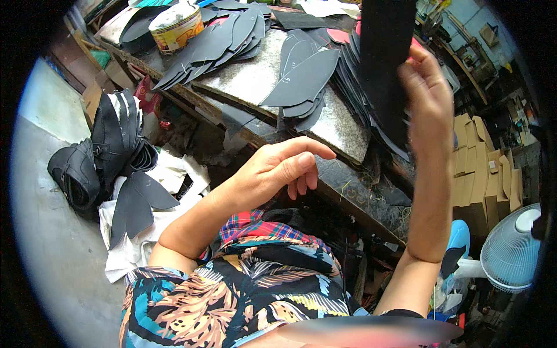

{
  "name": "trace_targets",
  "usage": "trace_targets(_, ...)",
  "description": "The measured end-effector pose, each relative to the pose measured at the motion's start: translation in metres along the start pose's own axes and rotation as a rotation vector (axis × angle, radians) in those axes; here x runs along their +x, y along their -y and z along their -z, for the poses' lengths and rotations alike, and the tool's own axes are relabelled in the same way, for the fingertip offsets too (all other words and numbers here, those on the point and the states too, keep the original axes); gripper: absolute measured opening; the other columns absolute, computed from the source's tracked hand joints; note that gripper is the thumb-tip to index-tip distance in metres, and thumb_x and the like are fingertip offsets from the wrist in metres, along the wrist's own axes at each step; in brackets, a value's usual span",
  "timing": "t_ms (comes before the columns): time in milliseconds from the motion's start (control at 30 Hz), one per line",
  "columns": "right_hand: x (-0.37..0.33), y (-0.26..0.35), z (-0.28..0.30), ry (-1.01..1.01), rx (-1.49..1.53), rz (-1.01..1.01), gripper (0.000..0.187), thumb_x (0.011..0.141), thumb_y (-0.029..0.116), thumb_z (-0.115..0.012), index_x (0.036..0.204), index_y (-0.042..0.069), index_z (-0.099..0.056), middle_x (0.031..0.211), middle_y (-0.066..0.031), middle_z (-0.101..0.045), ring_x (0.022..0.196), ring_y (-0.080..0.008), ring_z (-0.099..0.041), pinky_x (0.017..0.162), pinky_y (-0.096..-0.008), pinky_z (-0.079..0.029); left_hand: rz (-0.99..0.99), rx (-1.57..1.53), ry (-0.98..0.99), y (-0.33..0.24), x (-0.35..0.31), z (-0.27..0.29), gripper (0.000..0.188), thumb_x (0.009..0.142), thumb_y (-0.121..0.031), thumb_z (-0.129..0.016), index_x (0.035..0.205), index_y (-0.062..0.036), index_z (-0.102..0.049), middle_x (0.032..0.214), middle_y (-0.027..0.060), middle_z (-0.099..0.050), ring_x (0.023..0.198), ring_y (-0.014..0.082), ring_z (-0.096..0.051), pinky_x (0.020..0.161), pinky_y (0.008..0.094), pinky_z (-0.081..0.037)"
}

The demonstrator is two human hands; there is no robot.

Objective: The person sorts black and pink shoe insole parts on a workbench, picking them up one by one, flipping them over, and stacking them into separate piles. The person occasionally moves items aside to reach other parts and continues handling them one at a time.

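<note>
**Right hand lifts a black leather piece above the cutting bench**

The right hand is raised in the upper right of the frame, its fingers closed on the edge of a long black leather piece that stands upright and runs out past the top edge. The thumb side presses against the piece; the wrist and forearm drop straight down toward the lower right.

The left hand hovers in the centre of the frame, just in front of the bench's near edge. It holds nothing: the fingers are loosely curled, the index finger stretched out toward the right, and it touches no piece.

The stone-topped workbench slants across the upper half of the picture. On it lie fanned stacks of black shoe-upper cutouts: one stack in the upper centre, just above the left hand, another further toward the upper left. A tin can with a yellow label stands near the bench's upper-left corner, beside that second stack.

At the left of the frame, on the floor, sit bundles of black uppers next to white cloth. Flattened cardboard boxes are piled at the right, with a white fan in the lower right.
</note>
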State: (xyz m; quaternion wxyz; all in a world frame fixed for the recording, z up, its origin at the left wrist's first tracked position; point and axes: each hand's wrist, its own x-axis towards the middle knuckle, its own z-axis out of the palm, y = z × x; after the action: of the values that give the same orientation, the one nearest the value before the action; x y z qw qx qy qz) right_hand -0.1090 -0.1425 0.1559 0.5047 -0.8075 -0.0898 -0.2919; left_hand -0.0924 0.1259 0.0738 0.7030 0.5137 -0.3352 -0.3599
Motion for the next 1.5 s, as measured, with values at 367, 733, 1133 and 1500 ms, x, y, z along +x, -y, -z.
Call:
trace_targets(367, 0.012, -0.106, 0.087, 0.286, -0.418, -0.381, 0.039, 0.096, 0.017, -0.061, 0.131, 0.0, -0.059, 0.123, -0.0103, -0.064, 0.11, -0.0162, -0.059, 0.098, -0.0295, -0.043, -0.511, 1.034, -0.331, -0.008, 0.018, 0.01, 0.023, 0.085, -0.011, -0.072, 0.107, -0.0037, -0.068, 0.099, 0.0112, -0.066, 0.093, 0.0254, -0.062, 0.085, 0.0363, -0.049)
trace_targets(733, -0.037, -0.025, -0.051, 0.374, -0.021, -0.283, 0.063, 0.097, 0.025, -0.061, 0.15, 0.006, -0.033, 0.147, -0.0292, -0.041, 0.138, -0.034, -0.041, 0.11, -0.0403, -0.037, -0.35, 1.073, -0.475, 0.013, 0.037, 0.052, 0.047, 0.097, -0.041, -0.056, 0.119, 0.0002, -0.06, 0.114, 0.0234, -0.063, 0.106, 0.0406, -0.061, 0.092, 0.043, -0.049)
trace_targets(1133, 0.004, -0.105, -0.114, 0.129, 0.137, -0.382, 0.07, 0.101, 0.037, -0.052, 0.153, 0.0, -0.022, 0.157, -0.0266, -0.025, 0.147, -0.0316, -0.024, 0.118, -0.0382, -0.022, -0.229, 0.544, -0.521, 0.047, 0.129, 0.087, 0.095, 0.097, -0.06, -0.045, 0.146, 0.0176, -0.018, 0.154, 0.0362, -0.02, 0.147, 0.0435, -0.016, 0.121, 0.0415, -0.015)
trace_targets(1500, -0.043, -0.096, -0.104, 0.046, 0.109, -0.221, 0.066, 0.105, 0.041, -0.042, 0.155, 0.005, -0.019, 0.156, -0.0256, -0.028, 0.145, -0.0307, -0.028, 0.118, -0.0393, -0.022, 0.274, 1.584, -1.026, -0.019, 0.118, 0.23, 0.094, 0.075, -0.073, -0.062, 0.143, -0.0092, -0.046, 0.142, 0.0267, -0.045, 0.136, 0.0416, -0.038, 0.113, 0.0504, -0.03)
